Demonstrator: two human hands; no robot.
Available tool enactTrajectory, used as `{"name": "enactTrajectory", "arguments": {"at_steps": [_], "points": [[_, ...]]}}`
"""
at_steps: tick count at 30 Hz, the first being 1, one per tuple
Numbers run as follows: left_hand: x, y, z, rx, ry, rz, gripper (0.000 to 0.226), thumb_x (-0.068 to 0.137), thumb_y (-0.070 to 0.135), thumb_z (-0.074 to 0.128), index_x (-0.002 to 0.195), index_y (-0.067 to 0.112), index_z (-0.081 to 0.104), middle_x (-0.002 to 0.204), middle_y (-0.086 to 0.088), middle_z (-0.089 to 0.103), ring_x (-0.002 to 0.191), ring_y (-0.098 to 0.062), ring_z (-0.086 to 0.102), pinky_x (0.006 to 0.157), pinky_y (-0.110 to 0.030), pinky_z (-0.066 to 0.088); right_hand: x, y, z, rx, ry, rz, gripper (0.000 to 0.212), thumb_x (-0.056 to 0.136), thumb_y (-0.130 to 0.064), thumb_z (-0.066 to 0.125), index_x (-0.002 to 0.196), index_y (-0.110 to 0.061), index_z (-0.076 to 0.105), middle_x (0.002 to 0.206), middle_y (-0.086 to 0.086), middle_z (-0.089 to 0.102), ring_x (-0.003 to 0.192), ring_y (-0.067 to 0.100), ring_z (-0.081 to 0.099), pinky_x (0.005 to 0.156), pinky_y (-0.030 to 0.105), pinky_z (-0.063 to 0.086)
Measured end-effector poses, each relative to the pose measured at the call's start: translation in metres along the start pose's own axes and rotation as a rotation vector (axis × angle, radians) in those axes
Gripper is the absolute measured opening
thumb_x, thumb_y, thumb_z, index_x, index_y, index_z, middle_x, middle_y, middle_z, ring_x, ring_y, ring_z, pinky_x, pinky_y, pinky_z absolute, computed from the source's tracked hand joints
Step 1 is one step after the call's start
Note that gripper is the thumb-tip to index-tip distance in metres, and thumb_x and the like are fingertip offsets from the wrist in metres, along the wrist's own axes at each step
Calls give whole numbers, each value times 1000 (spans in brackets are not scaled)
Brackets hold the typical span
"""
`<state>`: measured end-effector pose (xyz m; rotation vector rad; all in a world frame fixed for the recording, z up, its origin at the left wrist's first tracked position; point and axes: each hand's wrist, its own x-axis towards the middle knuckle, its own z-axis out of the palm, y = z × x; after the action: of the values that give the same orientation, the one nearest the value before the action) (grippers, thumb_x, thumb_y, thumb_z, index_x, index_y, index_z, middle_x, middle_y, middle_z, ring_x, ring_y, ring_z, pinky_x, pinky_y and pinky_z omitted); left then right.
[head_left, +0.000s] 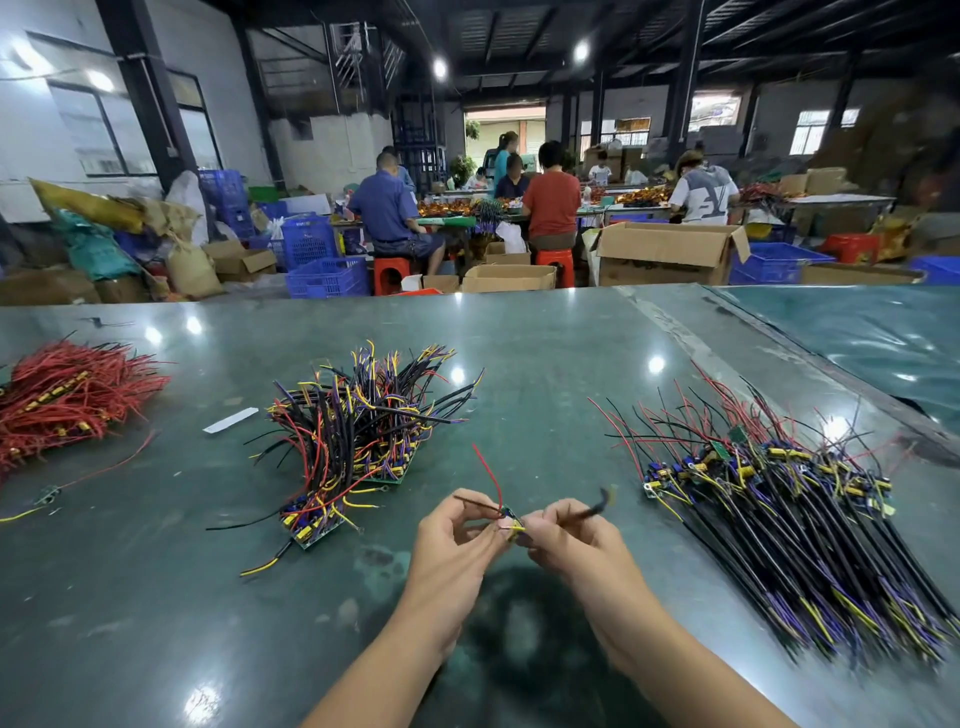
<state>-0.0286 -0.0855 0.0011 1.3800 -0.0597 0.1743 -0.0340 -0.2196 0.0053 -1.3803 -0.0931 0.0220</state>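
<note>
Green little board (511, 516) held up between two hands, over the near middle of the table (571, 338).
Left hand (457, 540) pinches the little board; right hand (566, 540) pinches its black wire (592, 512) just beside it. That wire runs out to the right, so the right hand is nearer. Red wire (487, 470) points up toward the far edge.

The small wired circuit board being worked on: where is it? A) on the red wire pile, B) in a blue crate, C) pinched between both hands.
C: the left hand and right hand both pinch the small wired circuit board above the table.
</note>
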Motion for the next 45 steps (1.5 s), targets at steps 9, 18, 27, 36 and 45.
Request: {"name": "enactTrajectory", "arguments": {"at_steps": [9,18,27,36,45], "points": [[2,5,-1,-361,38,-187,9,67,5,71,69,3,62,73,-15,69,68,-21,69,59,-23,57,-1,-2,-6,93,-15,3,28,86,8,58,73,-11,41,86,17,71,77,23,69,64,23,53],[2,5,-3,-73,47,-62,7,63,21,77,59,16,73,59,3,64,56,-3,52,59,-15,44,0,-7,-9,278,37,76,25,85,10,57,76,-8,44,78,19,69,69,22,68,66,24,56],[-2,5,0,70,-68,11,18,79,1,70,63,6,64,58,-3,64,55,-5,56,55,-14,46,-1,-5,-6,191,-13,22,6,82,-3,65,76,-2,63,68,9,61,63,16,54,61,21,47],[-1,2,-2,337,-119,107,35,85,31,59,54,21,47,50,8,37,49,-6,33,49,-22,28,-3,1,-5,95,-30,20,12,79,-11,72,76,0,67,64,8,61,61,15,53,60,21,46],[8,3,-15,501,-47,126,37,93,41,42,70,27,68,36,9,41,38,-3,36,45,-20,28,-1,-10,-10,-101,-123,-24,10,81,-4,70,71,-6,68,62,3,66,58,9,57,60,17,48]]}}
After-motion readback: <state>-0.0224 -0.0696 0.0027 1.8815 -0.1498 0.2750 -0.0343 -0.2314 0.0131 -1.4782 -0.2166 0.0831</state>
